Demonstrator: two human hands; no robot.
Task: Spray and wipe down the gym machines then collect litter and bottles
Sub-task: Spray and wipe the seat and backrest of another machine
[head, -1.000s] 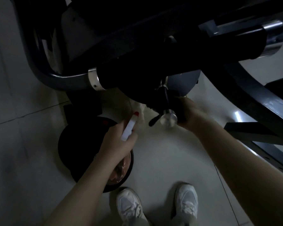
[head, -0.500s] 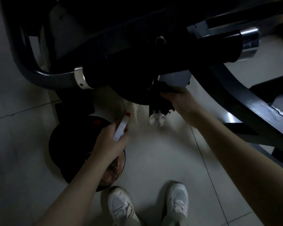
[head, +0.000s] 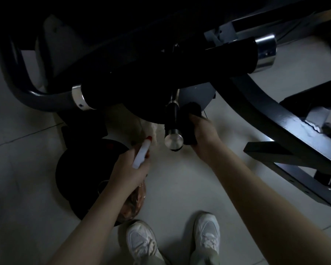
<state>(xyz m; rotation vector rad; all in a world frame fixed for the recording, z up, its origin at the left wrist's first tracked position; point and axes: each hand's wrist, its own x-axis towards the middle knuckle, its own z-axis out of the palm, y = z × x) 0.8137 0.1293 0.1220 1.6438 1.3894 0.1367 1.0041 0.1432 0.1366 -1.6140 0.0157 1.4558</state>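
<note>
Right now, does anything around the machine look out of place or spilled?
A black weight plate lies loose on the floor beside the machine. A pale crumpled scrap sits under it, possibly litter. No spill visible.

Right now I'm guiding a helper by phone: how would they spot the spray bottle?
Start at the black gym machine and its steel-capped peg. Just left of that, the left hand grips the spray bottle, the only white piece with a red tip.

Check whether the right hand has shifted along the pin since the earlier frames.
Yes. The right hand, holding the dark cloth, has slid down the black pin from the grey disc toward its chrome end.
</note>
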